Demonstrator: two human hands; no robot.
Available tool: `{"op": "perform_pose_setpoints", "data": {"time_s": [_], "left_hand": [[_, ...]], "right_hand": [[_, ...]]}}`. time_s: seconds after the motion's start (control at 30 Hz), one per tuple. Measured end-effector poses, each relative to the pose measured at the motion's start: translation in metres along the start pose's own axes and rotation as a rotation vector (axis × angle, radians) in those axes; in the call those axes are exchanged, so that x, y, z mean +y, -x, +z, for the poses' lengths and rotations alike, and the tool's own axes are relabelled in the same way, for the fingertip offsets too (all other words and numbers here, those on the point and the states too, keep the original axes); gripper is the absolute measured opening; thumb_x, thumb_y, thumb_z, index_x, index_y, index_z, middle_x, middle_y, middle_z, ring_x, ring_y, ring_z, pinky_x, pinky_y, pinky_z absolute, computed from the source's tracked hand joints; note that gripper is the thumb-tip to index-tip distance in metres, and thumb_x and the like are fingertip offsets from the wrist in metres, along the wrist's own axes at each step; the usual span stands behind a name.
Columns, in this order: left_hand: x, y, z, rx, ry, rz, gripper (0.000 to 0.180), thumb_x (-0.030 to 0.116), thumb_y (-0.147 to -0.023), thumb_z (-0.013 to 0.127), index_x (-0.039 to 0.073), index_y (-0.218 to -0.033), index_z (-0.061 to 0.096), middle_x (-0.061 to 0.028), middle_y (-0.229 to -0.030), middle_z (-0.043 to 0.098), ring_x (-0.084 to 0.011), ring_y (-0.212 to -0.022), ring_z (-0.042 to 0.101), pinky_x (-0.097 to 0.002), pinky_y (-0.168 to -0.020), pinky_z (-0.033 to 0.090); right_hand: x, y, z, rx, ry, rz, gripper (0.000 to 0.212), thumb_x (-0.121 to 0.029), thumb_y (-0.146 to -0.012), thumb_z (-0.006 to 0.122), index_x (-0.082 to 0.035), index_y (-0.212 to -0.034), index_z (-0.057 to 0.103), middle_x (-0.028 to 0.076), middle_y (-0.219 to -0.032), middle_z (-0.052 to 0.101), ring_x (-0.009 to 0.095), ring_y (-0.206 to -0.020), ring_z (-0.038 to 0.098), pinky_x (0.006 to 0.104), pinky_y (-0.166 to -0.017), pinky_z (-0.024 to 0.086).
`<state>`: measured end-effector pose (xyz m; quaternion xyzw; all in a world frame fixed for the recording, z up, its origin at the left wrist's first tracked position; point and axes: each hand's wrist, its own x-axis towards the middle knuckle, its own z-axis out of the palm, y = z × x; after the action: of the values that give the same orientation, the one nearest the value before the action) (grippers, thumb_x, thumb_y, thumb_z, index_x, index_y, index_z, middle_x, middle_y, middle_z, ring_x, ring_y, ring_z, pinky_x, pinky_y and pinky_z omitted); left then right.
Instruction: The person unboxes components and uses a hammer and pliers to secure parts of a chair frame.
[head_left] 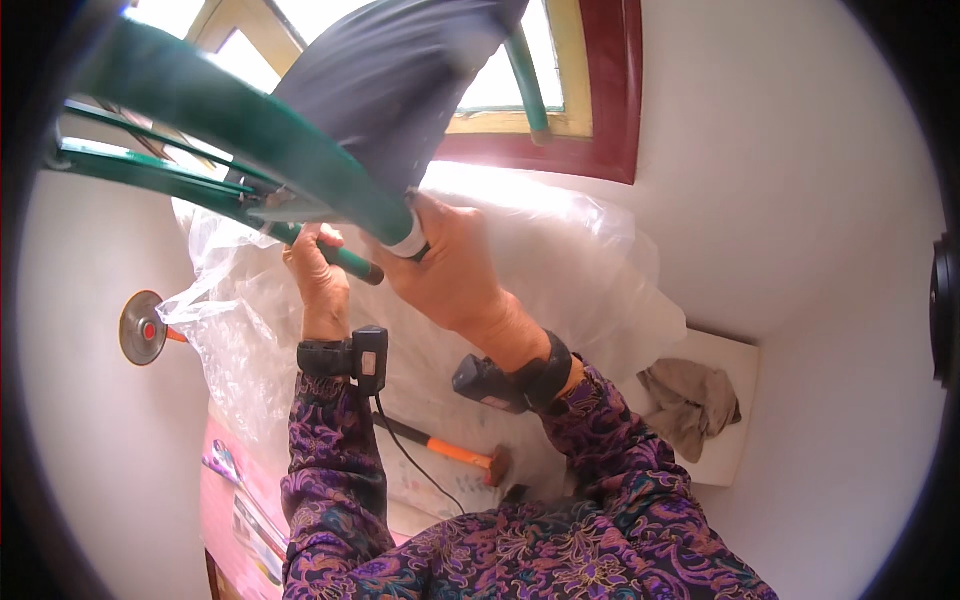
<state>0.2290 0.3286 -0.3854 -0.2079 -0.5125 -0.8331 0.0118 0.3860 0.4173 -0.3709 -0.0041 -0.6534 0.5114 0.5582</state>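
Observation:
A folding stool or chair frame of green metal tubes (330, 170) with dark grey fabric (375, 85) stretches from the upper left toward the middle. I cannot tell exactly which kind of seat it is. My right hand (450, 265) wraps round the thick near tube by its pale end band. Lower and to the left, my left hand (318, 272) is closed on a thinner green tube, whose brown-capped end pokes out beyond the fingers. Both hands hold the frame up over a heap of clear plastic sheeting (560, 260). Some fingers are hidden behind the tubes.
A hammer (455, 452) with a black and orange handle lies close to my body. On the right, a crumpled brown cloth (690, 405) rests on a white surface. A round metal disc (143, 328) is at the left wall. A red-framed window (612, 90) stands behind.

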Motion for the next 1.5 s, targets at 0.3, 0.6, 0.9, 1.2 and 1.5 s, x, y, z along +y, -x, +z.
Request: {"op": "perform_pose_setpoints", "data": {"time_s": [0.3, 0.6, 0.9, 1.2, 1.5], "left_hand": [[0.004, -0.005, -0.003, -0.044, -0.007, 0.055, 0.011, 0.004, -0.07, 0.061, 0.007, -0.065, 0.052, -0.0012, -0.051, 0.047, -0.0119, -0.048, 0.046, -0.0244, -0.051, 0.036], [0.006, 0.003, -0.001, -0.044, 0.042, 0.022, 0.013, 0.004, -0.071, 0.062, 0.009, -0.066, 0.051, 0.0014, -0.053, 0.044, -0.0091, -0.047, 0.043, -0.0227, -0.049, 0.034], [-0.005, 0.005, -0.017, -0.024, -0.004, -0.043, 0.015, 0.003, -0.071, 0.061, 0.009, -0.062, 0.05, 0.0015, -0.053, 0.045, -0.0086, -0.046, 0.042, -0.0219, -0.048, 0.032], [-0.037, 0.012, -0.039, 0.026, -0.159, -0.087, 0.025, 0.012, -0.07, 0.065, 0.007, -0.053, 0.048, 0.0002, -0.048, 0.044, -0.0081, -0.044, 0.041, -0.0219, -0.046, 0.03], [-0.061, 0.01, -0.056, 0.009, -0.211, -0.104, 0.022, 0.011, -0.07, 0.064, 0.007, -0.054, 0.05, 0.0011, -0.047, 0.044, -0.0072, -0.044, 0.04, -0.0217, -0.045, 0.029]], "right_hand": [[-0.007, -0.002, 0.001, 0.032, -0.001, -0.006, 0.02, -0.013, -0.066, 0.065, 0.001, -0.078, 0.056, 0.02, -0.062, 0.056, 0.035, -0.06, 0.058, 0.0344, -0.052, 0.046], [-0.016, 0.0, -0.004, 0.006, 0.064, 0.075, 0.015, -0.011, -0.069, 0.065, -0.001, -0.078, 0.057, 0.013, -0.057, 0.055, 0.019, -0.048, 0.057, 0.0275, -0.047, 0.042], [-0.007, 0.015, 0.006, 0.024, 0.006, 0.115, 0.015, -0.009, -0.07, 0.066, 0.0, -0.078, 0.057, 0.012, -0.055, 0.054, 0.015, -0.047, 0.055, 0.0256, -0.047, 0.042], [0.033, 0.032, 0.014, 0.063, 0.026, 0.197, 0.016, -0.011, -0.069, 0.067, 0.0, -0.075, 0.058, 0.013, -0.057, 0.055, 0.012, -0.049, 0.055, 0.026, -0.048, 0.042], [0.056, 0.051, 0.021, 0.083, 0.058, 0.226, 0.015, -0.012, -0.07, 0.067, 0.001, -0.073, 0.058, 0.01, -0.058, 0.058, 0.01, -0.052, 0.055, 0.0262, -0.049, 0.043]]}}
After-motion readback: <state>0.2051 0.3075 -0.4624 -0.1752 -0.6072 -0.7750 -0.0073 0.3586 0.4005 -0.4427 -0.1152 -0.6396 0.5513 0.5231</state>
